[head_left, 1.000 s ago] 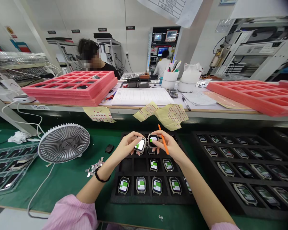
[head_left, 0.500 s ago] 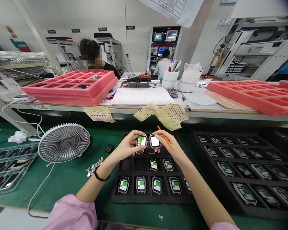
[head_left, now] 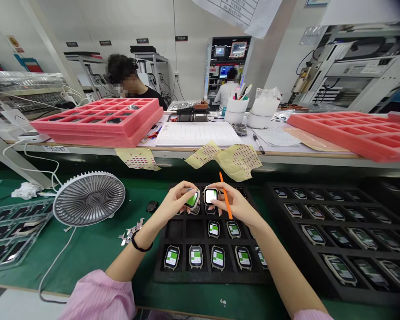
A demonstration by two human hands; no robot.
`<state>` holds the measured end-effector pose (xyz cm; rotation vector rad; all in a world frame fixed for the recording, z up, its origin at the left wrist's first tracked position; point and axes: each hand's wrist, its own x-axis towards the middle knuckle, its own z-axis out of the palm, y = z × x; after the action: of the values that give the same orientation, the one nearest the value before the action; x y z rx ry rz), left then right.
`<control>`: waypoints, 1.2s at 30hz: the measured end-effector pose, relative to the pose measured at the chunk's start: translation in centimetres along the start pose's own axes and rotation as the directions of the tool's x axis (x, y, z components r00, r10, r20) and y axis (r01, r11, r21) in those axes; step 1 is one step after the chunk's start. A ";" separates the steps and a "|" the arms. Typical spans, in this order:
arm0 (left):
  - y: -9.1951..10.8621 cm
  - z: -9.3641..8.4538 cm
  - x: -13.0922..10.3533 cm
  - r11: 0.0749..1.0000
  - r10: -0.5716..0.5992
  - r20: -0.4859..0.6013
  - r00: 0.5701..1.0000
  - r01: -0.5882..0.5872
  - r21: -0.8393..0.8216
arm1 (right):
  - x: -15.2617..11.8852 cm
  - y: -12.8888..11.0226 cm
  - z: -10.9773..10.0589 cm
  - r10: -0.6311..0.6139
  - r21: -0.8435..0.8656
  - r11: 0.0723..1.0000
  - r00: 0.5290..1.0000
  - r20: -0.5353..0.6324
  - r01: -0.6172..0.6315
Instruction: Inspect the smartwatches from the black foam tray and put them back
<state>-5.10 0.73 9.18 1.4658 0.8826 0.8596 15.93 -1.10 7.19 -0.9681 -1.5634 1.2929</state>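
My left hand point(head_left: 179, 202) is closed round a smartwatch body point(head_left: 192, 199) with a green and white screen, tilted to one side. Beside it, my right hand point(head_left: 232, 202) grips another smartwatch body point(head_left: 211, 196), its screen lit plain white. An orange stick-like tool point(head_left: 226, 195) is also tucked among the right fingers. Both watches are held over the back part of a black foam tray point(head_left: 194, 231). Lower in that tray lie several more watches, such as one point(head_left: 171, 257) in the front row, with green and white screens. My hands partly hide the back row.
A second black tray point(head_left: 315, 253) of watches lies to the right. On the left stand a round fan point(head_left: 93, 200) and a clear tray point(head_left: 6, 240). Pink foam trays point(head_left: 130, 133) rest on the raised shelf, with paper sheets point(head_left: 198, 134). Two people are beyond.
The left-hand watch has tilted and shifted slightly left. The right-hand watch has moved a little left and up, and the orange tool has swung more upright. A person behind has turned their head.
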 end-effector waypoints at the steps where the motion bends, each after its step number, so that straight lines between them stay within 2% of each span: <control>1: 0.0 0.0 0.0 1.000 0.014 0.015 1.000 -0.014 0.004 | 0.0 0.0 0.0 0.002 0.003 1.000 1.000 -0.010 -0.002; 5: 0.0 0.1 -0.2 0.997 0.074 0.078 0.994 -0.076 0.023 | 0.2 0.1 0.2 0.023 0.046 0.999 0.994 -0.103 -0.018; 12: 0.0 0.0 -0.3 0.996 0.078 0.127 0.989 -0.082 0.025 | 0.4 0.3 0.5 0.045 0.077 0.997 0.971 -0.234 -0.027; 20: -0.5 0.0 -0.2 0.993 0.113 0.176 0.978 -0.107 -0.041 | 0.3 0.2 0.2 0.021 0.050 0.999 0.984 -0.176 -0.013; 25: -0.5 0.0 -0.3 0.995 0.097 0.177 0.979 -0.097 -0.008 | 0.2 -0.2 0.3 0.022 0.036 0.999 0.988 -0.152 -0.017; 36: -0.4 0.0 -0.3 0.997 0.083 0.154 0.985 -0.081 -0.017 | 0.3 -0.2 0.4 0.086 0.089 0.994 0.951 -0.298 -0.063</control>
<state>-5.21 0.49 8.75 1.5462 0.7058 0.7979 15.49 -1.00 7.41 -1.1259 -1.2435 1.1842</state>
